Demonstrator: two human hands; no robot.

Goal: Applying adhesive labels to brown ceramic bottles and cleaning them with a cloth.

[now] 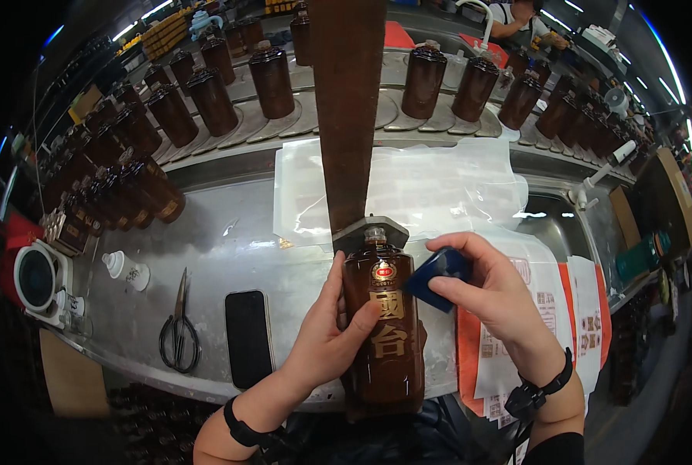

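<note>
A dark brown glass bottle (385, 380) with gold characters and a red oval emblem stands before me at the near edge of the metal table. My left hand (327, 333) is wrapped round its left side, the thumb lying across the front. Between the fingers and thumb of my right hand (489, 283) is a dark blue, flat-edged pad (448, 267); its left corner meets or nearly meets the bottle's right shoulder. Right behind the bottle's neck sits a dark angled bracket (352, 236) at the foot of a tall brown post (350, 116).
Brown bottles (270, 81) line a curved conveyor (307, 108) at the back, and more cluster at left. Scissors (179, 333), a black phone (249, 337) and a white bottle (129, 271) lie left. Label sheets (509, 372) and a sink (551, 232) are right. Another person (509, 23) works far right.
</note>
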